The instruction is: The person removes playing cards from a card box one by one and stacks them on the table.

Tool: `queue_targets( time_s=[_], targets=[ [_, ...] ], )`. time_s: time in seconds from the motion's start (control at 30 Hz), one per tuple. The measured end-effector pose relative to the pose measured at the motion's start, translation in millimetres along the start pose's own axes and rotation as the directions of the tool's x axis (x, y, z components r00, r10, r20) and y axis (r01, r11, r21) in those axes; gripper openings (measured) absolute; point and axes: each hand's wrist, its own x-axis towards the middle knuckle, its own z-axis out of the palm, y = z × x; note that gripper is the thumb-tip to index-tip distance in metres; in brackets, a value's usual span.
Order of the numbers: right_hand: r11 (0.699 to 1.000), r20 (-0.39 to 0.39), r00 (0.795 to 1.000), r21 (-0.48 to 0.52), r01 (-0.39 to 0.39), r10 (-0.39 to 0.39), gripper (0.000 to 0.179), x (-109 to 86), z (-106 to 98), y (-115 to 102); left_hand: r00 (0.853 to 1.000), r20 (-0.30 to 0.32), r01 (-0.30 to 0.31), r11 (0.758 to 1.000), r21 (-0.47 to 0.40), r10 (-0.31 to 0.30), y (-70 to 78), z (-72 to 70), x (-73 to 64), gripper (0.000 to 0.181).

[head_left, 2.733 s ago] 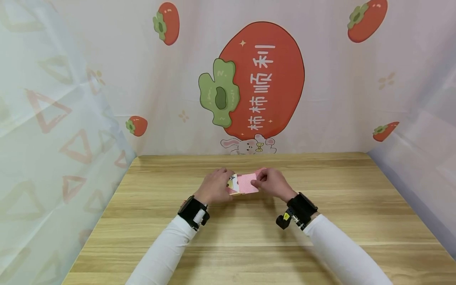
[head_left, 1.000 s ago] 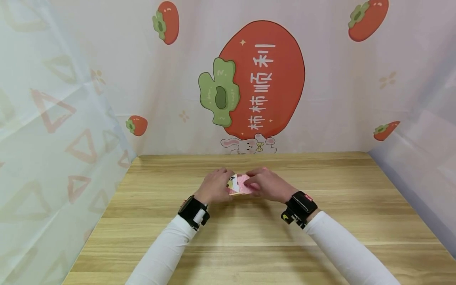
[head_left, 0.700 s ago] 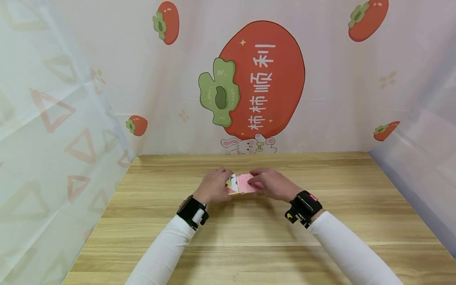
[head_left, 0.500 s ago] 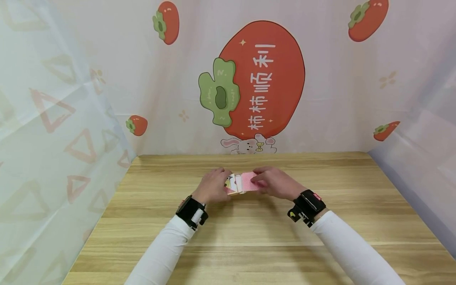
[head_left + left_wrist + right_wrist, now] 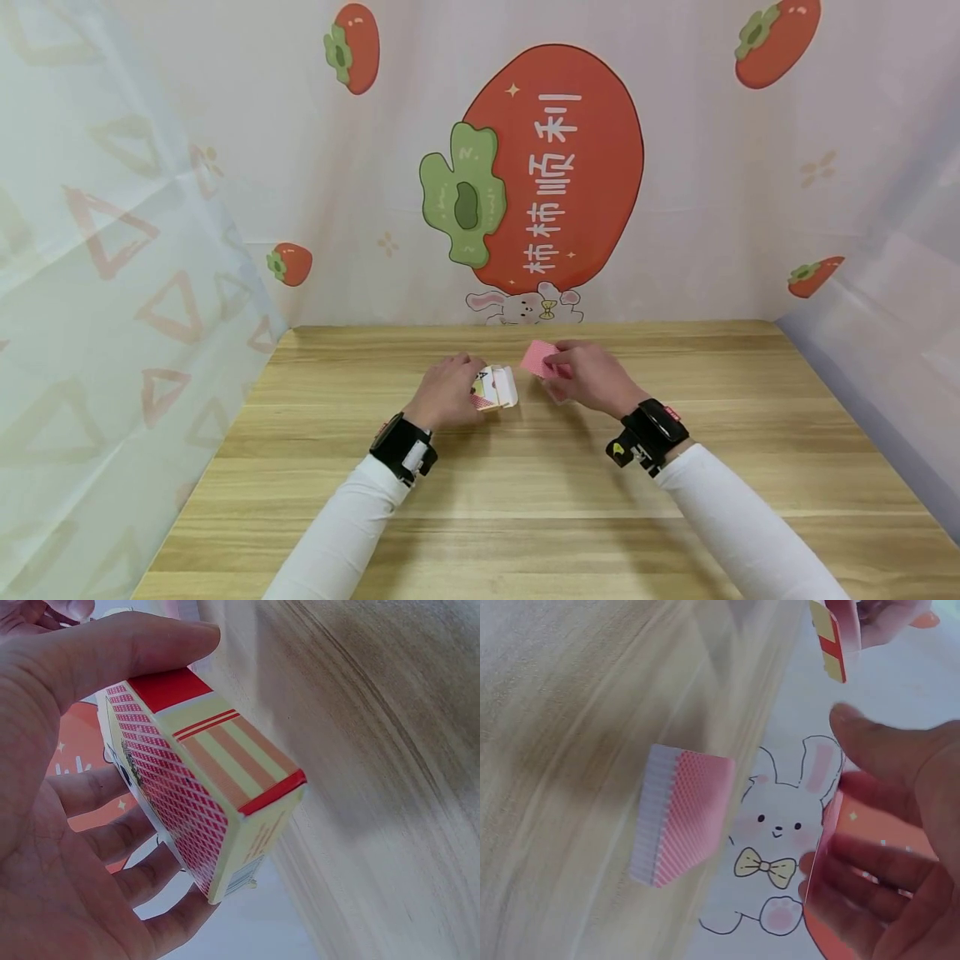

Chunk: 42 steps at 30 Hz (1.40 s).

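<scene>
Around a card box (image 5: 491, 388), my left hand (image 5: 448, 392) curls its thumb and fingers. The box's right end is open, with a white flap showing, and an A is printed on its face. In the left wrist view the thumb lies over one edge of the box (image 5: 180, 772). My right hand (image 5: 598, 381) holds a pink-backed playing card (image 5: 537, 358) to the right of the box, apart from it. Below that hand, a stack of pink-backed cards (image 5: 686, 817) shows against the tabletop in the right wrist view; the hand partly hides it in the head view.
The wooden table (image 5: 487, 517) runs back to a white cloth backdrop (image 5: 697, 208) printed with persimmons and a rabbit. Cloth also hangs along the left and right sides. Both wrists wear black camera straps (image 5: 647, 435).
My right hand has pulled pink-backed cards out of the box's open end and moved right, away from it. The white flap has come into sight. My left hand stays nearly still around the box.
</scene>
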Motion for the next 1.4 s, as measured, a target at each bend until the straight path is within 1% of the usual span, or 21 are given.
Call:
queue_targets(
  time_s=[0.1,0.3,0.43,0.57,0.67,0.83,1.1,1.4],
  targets=[
    [0.999,-0.039,0.999,-0.040,-0.034,0.032,0.035,0.7,3,2,1.000,0.002,0.001,1.000,0.000,-0.001,0.0,0.5,-0.2,0.070],
    [0.991,-0.123,0.991,-0.123,-0.060,0.045,0.033,0.2,11,5,1.000,0.004,0.005,1.000,-0.004,-0.005,-0.1,0.4,-0.3,0.072],
    [0.986,-0.147,0.985,-0.128,-0.107,0.087,0.032,0.6,18,7,1.000,0.005,0.002,1.000,-0.006,-0.002,0.5,0.5,-0.5,0.071],
    [0.977,-0.129,0.978,-0.118,-0.178,0.163,0.032,0.7,26,7,1.000,0.006,0.001,1.000,-0.010,-0.001,1.1,0.9,-0.9,0.070],
    [0.971,-0.112,0.975,-0.123,-0.208,0.194,0.028,1.2,31,6,1.000,0.007,0.002,1.000,-0.014,-0.002,1.3,1.3,-1.2,0.070],
    [0.966,-0.111,0.972,-0.132,-0.220,0.206,0.026,2.6,38,4,1.000,0.010,-0.002,1.000,-0.010,0.002,1.2,2.0,-0.8,0.070],
    [0.957,-0.152,0.962,-0.146,-0.249,0.227,0.025,6.2,48,6,1.000,0.017,0.001,1.000,0.005,-0.001,0.2,2.2,0.8,0.072],
    [0.940,-0.135,0.948,-0.146,-0.308,0.289,0.027,8.4,53,4,1.000,0.019,-0.002,1.000,0.006,0.002,0.0,2.2,1.1,0.072]
  ],
)
